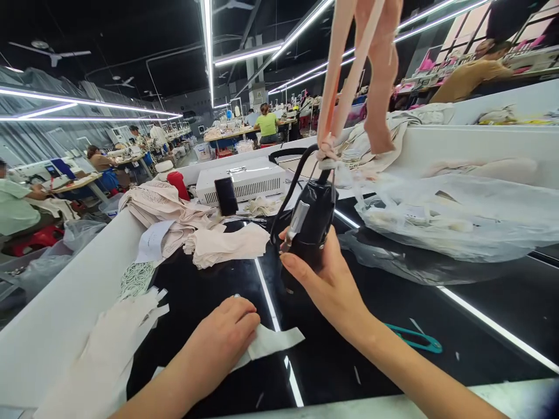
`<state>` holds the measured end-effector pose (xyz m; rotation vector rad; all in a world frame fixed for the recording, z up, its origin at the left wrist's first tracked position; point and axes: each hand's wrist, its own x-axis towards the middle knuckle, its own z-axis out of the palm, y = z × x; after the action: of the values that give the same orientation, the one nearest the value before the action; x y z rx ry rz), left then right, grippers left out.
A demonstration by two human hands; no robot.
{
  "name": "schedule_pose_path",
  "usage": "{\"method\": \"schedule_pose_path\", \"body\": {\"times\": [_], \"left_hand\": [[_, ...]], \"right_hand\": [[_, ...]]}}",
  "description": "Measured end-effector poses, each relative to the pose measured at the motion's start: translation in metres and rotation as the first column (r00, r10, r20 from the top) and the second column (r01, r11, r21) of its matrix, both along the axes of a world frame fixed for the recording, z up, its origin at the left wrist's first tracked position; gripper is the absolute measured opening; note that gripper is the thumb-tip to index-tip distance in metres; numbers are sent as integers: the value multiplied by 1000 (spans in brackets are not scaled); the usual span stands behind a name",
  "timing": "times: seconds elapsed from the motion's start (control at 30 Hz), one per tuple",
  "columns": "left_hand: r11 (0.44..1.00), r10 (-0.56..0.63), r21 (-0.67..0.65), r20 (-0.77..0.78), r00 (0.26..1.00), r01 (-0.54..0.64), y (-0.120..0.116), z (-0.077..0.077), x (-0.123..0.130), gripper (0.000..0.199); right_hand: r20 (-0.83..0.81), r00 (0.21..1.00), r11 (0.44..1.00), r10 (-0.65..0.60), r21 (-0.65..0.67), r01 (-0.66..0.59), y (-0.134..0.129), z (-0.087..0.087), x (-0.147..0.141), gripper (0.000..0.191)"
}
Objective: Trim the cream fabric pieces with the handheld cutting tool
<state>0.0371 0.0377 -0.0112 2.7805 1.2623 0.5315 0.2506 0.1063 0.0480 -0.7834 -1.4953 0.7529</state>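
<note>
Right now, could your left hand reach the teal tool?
Probably not directly: the right forearm lies between the left hand and the teal tool, and that hand rests on pale fabric.

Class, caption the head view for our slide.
Right hand grips a black corded tool; left hand rests on pale fabric.

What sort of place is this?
Probably a garment workshop. A stack of pale fabric pieces lies on the black worktop, a person in bright green sits by a work table farther back, and the left hand rests on another cloth piece.
</note>
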Motion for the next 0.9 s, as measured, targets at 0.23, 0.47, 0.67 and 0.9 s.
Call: {"method": "schedule_pose_path", "body": {"times": [0.23, 0.47, 0.67, 0.9], "left_hand": [[994, 85, -68, 87, 993, -79, 15, 10, -1, 18], [946, 262, -292, 421, 868, -144, 52, 52, 1, 11], [919, 370, -357, 626, 686, -169, 103, 77, -15, 39], [846, 533, -412, 615, 582, -340, 139, 80, -65, 34]], "right_hand": [[48, 910, 903, -411, 159, 399, -14, -35, 41, 55], [377, 925, 995, -37, 99, 0, -47, -65, 21, 39], [299, 922, 962, 245, -195, -193, -9, -51, -37, 27], [304, 952, 997, 29, -78, -5, 85, -33, -41, 23]]}}
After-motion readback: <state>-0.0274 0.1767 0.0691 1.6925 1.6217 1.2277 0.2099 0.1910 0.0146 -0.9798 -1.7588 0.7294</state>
